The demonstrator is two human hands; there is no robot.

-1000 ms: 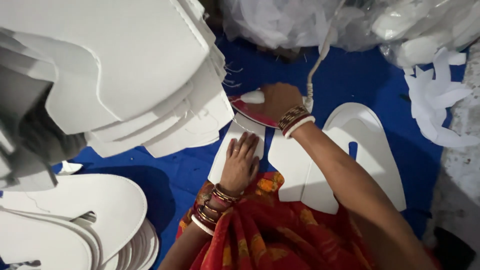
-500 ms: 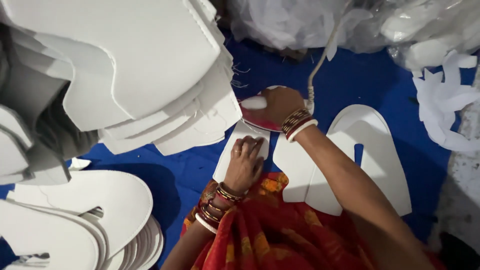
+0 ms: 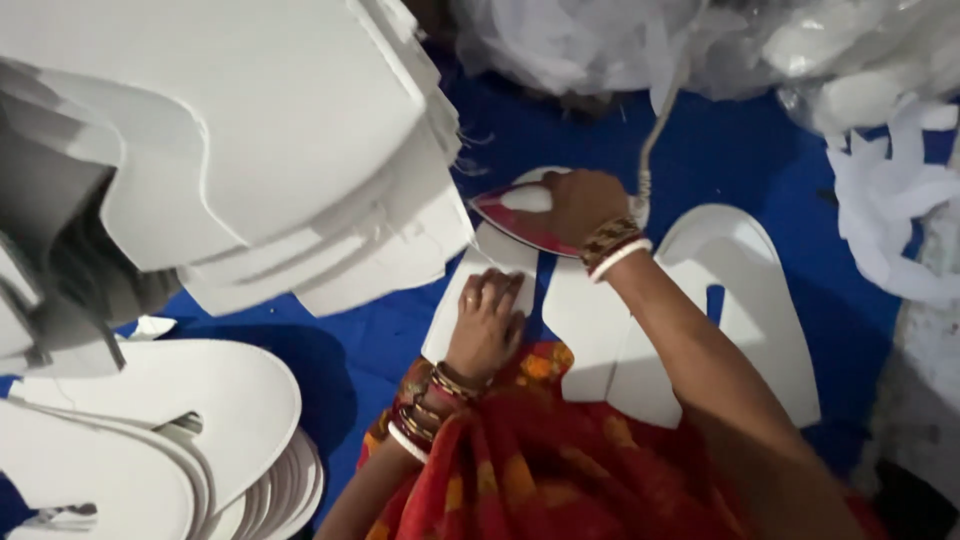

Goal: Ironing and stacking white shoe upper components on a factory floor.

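Note:
My right hand (image 3: 585, 205) grips the handle of a red and white clothes iron (image 3: 515, 215), whose sole rests on the far end of a white cut fabric piece (image 3: 470, 290) lying on blue cloth (image 3: 720, 150). My left hand (image 3: 487, 322) lies flat, fingers together, on the near part of that same piece. Both wrists carry several bangles. The iron's white cord (image 3: 655, 130) runs up toward the back.
A big stack of white cut pieces (image 3: 280, 150) overhangs at upper left; another pile (image 3: 170, 430) sits at lower left. More white shaped pieces (image 3: 740, 320) lie to the right. Crumpled clear plastic and white scraps (image 3: 880, 190) fill the back and right.
The iron and my right hand slid slightly left along the white piece. My left hand stays pressed on the piece.

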